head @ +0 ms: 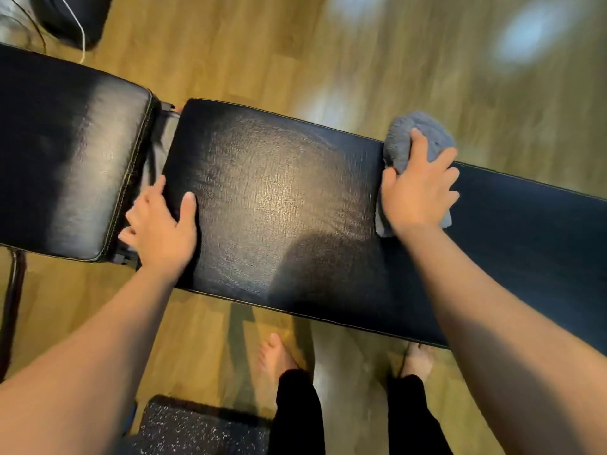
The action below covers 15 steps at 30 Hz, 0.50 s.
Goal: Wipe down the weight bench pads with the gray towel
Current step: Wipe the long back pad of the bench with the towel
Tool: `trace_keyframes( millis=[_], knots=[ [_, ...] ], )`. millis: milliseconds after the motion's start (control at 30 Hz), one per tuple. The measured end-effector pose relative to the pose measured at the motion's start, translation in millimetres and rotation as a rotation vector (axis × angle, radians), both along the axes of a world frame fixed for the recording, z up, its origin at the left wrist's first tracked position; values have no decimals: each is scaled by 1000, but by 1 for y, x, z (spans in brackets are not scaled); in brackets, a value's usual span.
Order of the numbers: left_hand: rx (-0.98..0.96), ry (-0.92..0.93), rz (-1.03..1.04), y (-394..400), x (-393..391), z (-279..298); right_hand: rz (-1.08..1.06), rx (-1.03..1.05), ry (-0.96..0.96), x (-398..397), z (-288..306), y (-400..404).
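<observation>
A long black back pad (279, 205) of the weight bench runs across the view, with a shorter black seat pad (65, 159) to its left across a narrow gap. My right hand (417, 188) presses the bunched gray towel (414, 133) onto the long pad near its far edge. My left hand (161, 224) grips the left end of the long pad, thumb on top and fingers down in the gap between the pads.
Wooden floor (361, 60) surrounds the bench. A dark frame leg (13, 307) drops at the left. My bare feet (276, 356) stand below the pad's near edge. A speckled black mat (197, 428) lies at the bottom. A dark object with a white cable (75, 24) sits top left.
</observation>
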<state>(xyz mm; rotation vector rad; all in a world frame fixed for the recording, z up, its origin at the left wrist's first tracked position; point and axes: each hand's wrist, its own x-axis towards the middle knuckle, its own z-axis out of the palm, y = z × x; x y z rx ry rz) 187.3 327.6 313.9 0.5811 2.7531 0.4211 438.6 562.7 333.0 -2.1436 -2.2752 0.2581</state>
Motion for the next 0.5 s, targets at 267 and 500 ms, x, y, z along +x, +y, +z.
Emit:
trace_keyframes(
  millis=[267, 500],
  knots=[
    [50, -202, -9, -7, -20, -1, 168, 2, 26, -130, 2, -39],
    [289, -580, 370, 0, -29, 15, 439, -24, 2, -229, 11, -106]
  ],
)
